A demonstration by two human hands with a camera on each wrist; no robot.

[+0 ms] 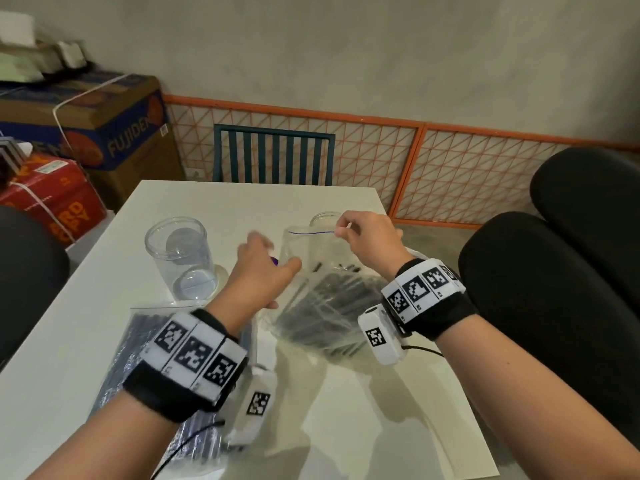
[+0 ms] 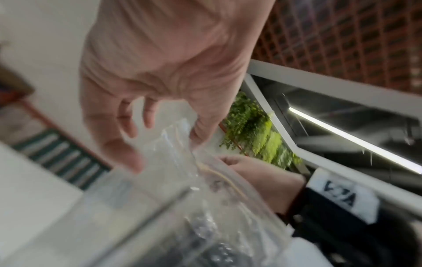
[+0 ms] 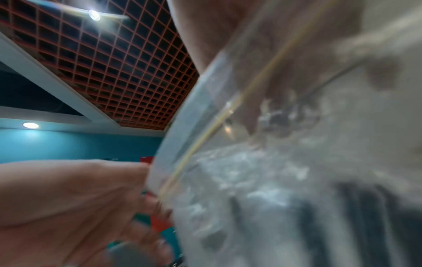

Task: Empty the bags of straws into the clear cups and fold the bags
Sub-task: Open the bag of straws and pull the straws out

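Observation:
A clear zip bag of black straws (image 1: 329,299) hangs tilted over the white table (image 1: 363,410). My right hand (image 1: 348,232) pinches its top right corner by the purple zip line. My left hand (image 1: 277,252), blurred, sits at the bag's top left edge. In the left wrist view its fingers (image 2: 128,144) are spread, and the bag's mouth (image 2: 180,144) lies between them and the thumb without a clear pinch. One clear cup (image 1: 180,261) stands empty to the left. A second clear cup (image 1: 323,218) is half hidden behind the bag. Another bag of straws (image 1: 138,341) lies flat under my left wrist.
A teal slatted chair (image 1: 273,154) stands at the table's far edge. Black office chairs are at the right (image 1: 554,306) and the left (image 1: 27,271). Cardboard boxes (image 1: 104,126) are stacked at the back left, and an orange grid fence (image 1: 450,168) runs along the wall.

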